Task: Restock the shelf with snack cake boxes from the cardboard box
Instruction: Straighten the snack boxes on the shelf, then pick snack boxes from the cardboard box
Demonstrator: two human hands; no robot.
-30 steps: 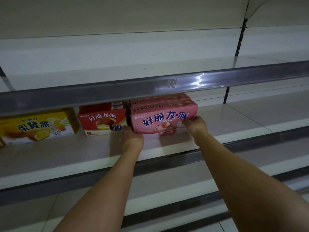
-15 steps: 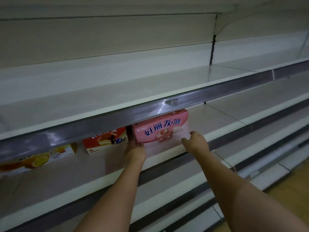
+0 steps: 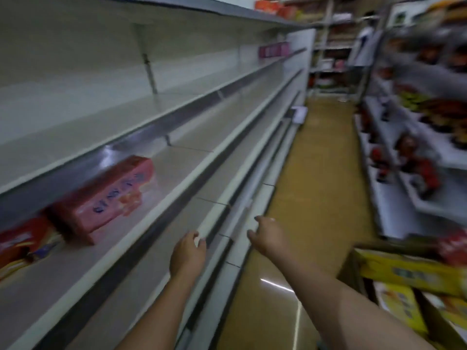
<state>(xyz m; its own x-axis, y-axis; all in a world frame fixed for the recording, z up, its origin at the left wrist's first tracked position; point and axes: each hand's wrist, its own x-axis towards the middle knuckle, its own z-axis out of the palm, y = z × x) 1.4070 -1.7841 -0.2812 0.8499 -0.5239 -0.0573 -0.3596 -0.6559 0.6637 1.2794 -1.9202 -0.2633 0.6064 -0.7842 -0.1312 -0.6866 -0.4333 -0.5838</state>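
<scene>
The view is blurred by motion. A pink snack cake box [image 3: 106, 198] stands on the white shelf [image 3: 177, 198] at the left, with a red box [image 3: 22, 238] beside it at the frame's edge. My left hand [image 3: 188, 253] hovers in front of the lower shelf edges, fingers loosely curled, holding nothing. My right hand [image 3: 269, 236] is out to its right over the aisle, fingers relaxed and empty. At the lower right, a brown cardboard box [image 3: 427, 314] holds yellow snack cake boxes [image 3: 409, 271] and a red one [image 3: 452, 248].
The shelves run away to the right, mostly bare. A yellow-brown aisle floor [image 3: 316, 173] stretches ahead. Stocked shelves [image 3: 429, 117] line the right side. A person in white [image 3: 364, 44] stands at the far end.
Both hands have let go of the pink box and pulled back from the shelf. My head has turned right, bringing the aisle and the cardboard box into view.
</scene>
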